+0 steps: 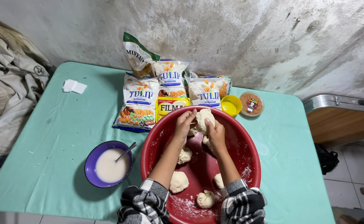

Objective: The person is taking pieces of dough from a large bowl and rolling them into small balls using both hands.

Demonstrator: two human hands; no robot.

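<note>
A large red basin (248, 153) stands on the green table in front of me. Both hands reach into its far side. My left hand (184, 124) and my right hand (215, 133) grip one pale lump of dough (202, 118) between them, held above the basin's floor. Several smaller dough balls lie in the basin: one (185, 155) by my left forearm, one (178, 181) nearer me, one (206, 199) at the front and one (218, 180) partly hidden by my right forearm. Flour dusts the basin's bottom.
A purple bowl (91, 159) of white liquid with a spoon (126, 152) sits left of the basin. Several flour bags (139, 99), a yellow packet (171, 106), a small yellow cup (231, 105) and a lidded tub (251, 103) line the wall side. Folded tissue (74, 86) lies far left.
</note>
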